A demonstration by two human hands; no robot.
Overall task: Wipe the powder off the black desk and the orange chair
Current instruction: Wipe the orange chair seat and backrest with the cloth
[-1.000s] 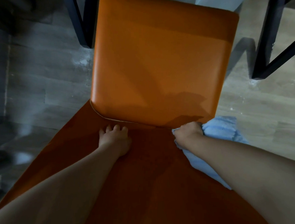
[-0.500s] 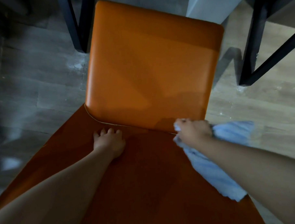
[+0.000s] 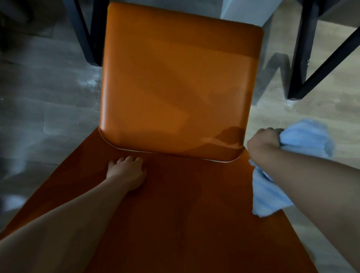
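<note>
The right hand (image 3: 263,143), fist bunched around the blue cloth (image 3: 307,137), has swept from the seam out past the right edge of the orange chair (image 3: 172,85). The left hand (image 3: 127,171) stays pressed on the chair beside the seam, fingers apparently flat in the dim light.

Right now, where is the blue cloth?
In the head view, the cloth is bunched in the right hand at the right edge of the orange chair, level with its seam, partly over the floor.
</note>
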